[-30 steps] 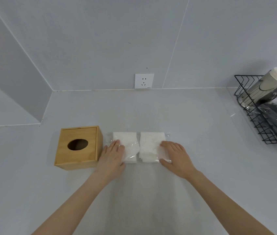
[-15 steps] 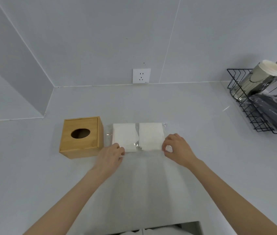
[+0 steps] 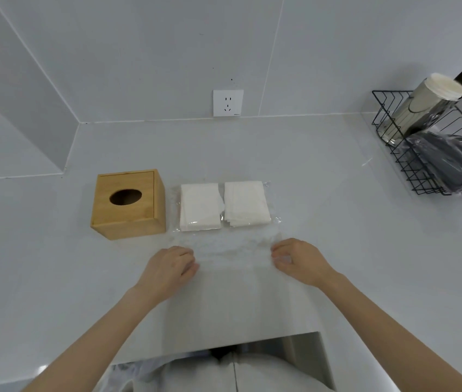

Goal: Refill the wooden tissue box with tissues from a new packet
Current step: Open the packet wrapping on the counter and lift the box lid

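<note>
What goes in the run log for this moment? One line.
phase: opening packet | left hand: pinching clear wrapper | right hand: pinching wrapper | tissues: beside wooden tissue box

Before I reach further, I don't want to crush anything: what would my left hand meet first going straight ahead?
Probably the left tissue stack, past the clear wrapper that the left hand pinches.

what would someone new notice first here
Two white tissue stacks in clear wrap lie mid-counter, right beside the wooden tissue box. Nearer the camera, the left hand and right hand pinch the wrap's near edge. A black wire rack sits far right.
</note>
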Available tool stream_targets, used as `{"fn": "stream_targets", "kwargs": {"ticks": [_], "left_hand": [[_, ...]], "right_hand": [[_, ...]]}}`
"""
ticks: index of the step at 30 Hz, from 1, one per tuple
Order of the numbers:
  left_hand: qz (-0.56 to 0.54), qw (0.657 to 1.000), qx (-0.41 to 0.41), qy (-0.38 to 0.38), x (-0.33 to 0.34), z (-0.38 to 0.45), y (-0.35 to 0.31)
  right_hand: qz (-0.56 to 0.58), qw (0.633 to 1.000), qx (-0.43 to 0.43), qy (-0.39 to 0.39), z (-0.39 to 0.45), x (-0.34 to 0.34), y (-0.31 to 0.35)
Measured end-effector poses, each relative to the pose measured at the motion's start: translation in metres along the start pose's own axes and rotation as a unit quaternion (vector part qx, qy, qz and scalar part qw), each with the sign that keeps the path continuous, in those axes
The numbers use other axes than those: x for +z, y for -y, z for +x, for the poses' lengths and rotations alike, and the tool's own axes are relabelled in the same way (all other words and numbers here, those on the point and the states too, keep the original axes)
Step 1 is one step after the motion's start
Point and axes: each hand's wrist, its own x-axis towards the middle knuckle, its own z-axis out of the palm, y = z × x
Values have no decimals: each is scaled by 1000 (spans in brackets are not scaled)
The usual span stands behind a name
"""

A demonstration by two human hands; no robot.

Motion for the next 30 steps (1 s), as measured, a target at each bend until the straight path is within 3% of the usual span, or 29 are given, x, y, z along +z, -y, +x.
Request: {"fn": "stream_targets", "kwargs": {"ticks": [5, 8, 13, 17, 20, 23, 30], "left_hand": [[-51, 998, -31, -32, -15, 13, -1], [5, 998, -16, -64, -24, 35, 2], [46, 997, -60, -22, -19, 65, 3], [69, 987, -136, 45, -12, 76, 2], [140, 981, -102, 85, -11, 79, 7], [177, 977, -94, 73, -13, 82, 9], [-19, 989, -137, 43, -49, 83, 6]], "right_hand": [[47, 998, 26, -44, 14, -8, 1], [44, 994, 22, -102, 31, -15, 3], [-55, 993, -34, -98, 57, -15, -2], [-59, 986, -68, -138, 68, -7, -6], [-60, 982, -88, -153, 73, -4, -12], [-50, 983, -102, -147, 75, -3, -17], [43, 982, -97, -158, 72, -35, -15]]}}
